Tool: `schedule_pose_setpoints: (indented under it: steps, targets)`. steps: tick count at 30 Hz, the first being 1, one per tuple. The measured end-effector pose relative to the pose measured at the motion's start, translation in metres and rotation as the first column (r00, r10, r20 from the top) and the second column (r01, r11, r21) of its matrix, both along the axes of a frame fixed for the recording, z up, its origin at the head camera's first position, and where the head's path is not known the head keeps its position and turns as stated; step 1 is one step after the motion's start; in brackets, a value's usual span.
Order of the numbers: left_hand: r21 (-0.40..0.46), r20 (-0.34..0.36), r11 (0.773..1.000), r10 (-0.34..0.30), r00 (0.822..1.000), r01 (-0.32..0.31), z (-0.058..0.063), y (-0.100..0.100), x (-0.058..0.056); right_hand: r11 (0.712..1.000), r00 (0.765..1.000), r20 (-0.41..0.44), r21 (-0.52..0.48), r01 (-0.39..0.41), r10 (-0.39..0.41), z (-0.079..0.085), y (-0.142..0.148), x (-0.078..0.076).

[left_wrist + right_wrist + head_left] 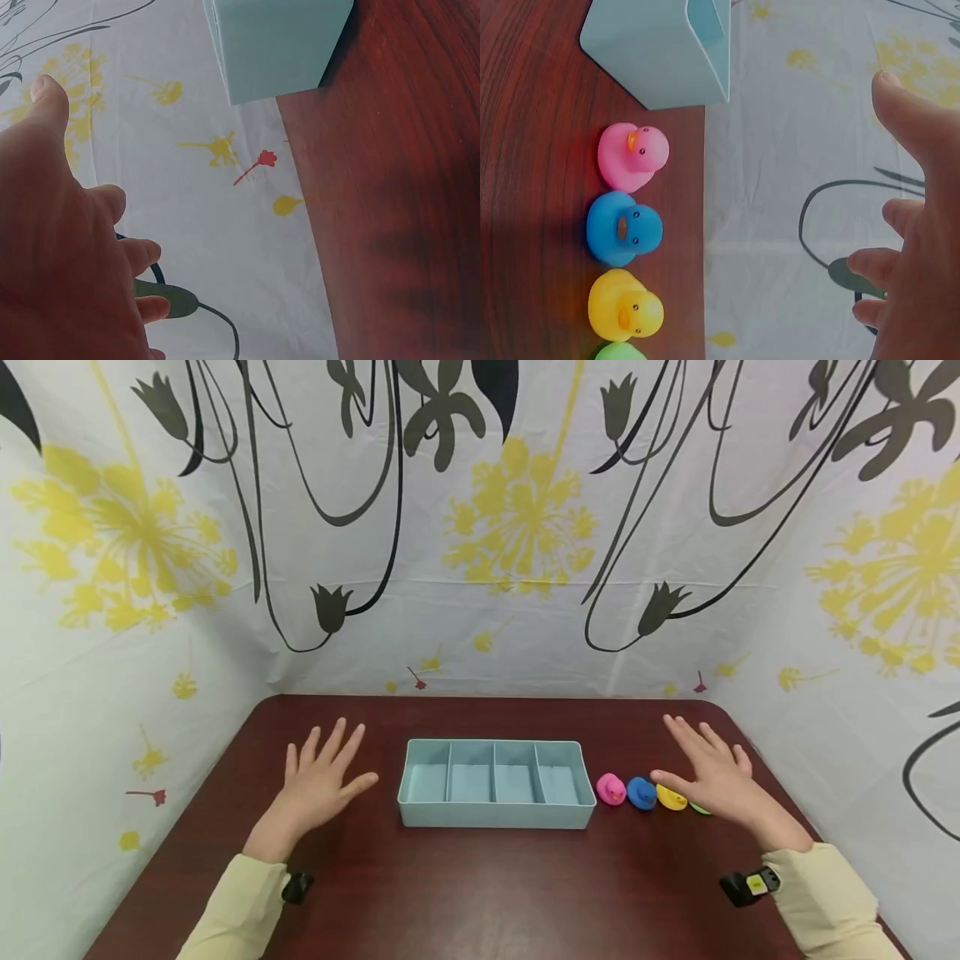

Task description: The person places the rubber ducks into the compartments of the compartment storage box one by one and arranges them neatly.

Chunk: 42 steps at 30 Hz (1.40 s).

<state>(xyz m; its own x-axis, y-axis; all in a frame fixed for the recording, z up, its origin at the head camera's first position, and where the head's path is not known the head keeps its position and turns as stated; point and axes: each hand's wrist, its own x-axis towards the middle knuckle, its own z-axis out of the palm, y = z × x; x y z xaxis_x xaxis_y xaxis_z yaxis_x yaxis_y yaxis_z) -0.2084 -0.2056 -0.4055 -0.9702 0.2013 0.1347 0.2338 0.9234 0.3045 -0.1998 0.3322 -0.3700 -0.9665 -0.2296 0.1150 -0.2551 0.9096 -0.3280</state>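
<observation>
Left grip point(321, 783) hovers left of the box point(495, 816), fingers spread, thumb towards it; right grip point(716, 781) hovers to its right, fingers extended.

Head view: bright, soft, even light; fine detail slightly fuzzy.
Cloth backdrop point(480, 639): pale, gently shaded near the left corner.
Counter point(487, 885): hazy glare at the near middle; blurry dark shadows in the left wrist view.
Left hand point(64, 225): dim, in shade.
Right hand point(930, 255): dim, soft-edged.
Pink duck point(626, 159): fairly clear, softly lit.
</observation>
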Motion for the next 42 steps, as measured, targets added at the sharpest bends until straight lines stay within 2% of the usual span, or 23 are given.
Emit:
schedule_pose_setpoints:
  steps: [10, 19, 27, 36, 42]
  targets:
    - [0.038, 0.048, 0.999, -0.029, 0.998, 0.027, -0.008, 0.007, 0.0, 0.997, 1.0, 0.015, -0.073, 0.007, -0.006, -0.008, 0.02, 0.001]
    - [0.108, 0.078, 0.993, -0.049, 0.996, 0.04, -0.018, 0.011, -0.004, 0.996, 1.0, 0.021, -0.091, 0.003, -0.001, -0.013, 0.032, -0.002]
    - [0.101, 0.091, 0.994, -0.037, 0.995, 0.028, -0.026, 0.015, -0.006, 0.995, 0.999, 0.03, -0.097, 0.016, -0.013, -0.024, 0.047, -0.001]
    - [0.14, 0.082, 0.986, -0.107, 0.991, 0.095, -0.034, 0.022, -0.006, 0.994, 0.999, 0.026, -0.107, 0.028, -0.026, -0.035, 0.068, 0.005]
    - [0.127, 0.102, 0.987, -0.11, 0.989, 0.097, -0.037, 0.028, -0.005, 0.994, 0.997, 0.042, -0.084, 0.064, -0.061, -0.043, 0.076, 0.008]
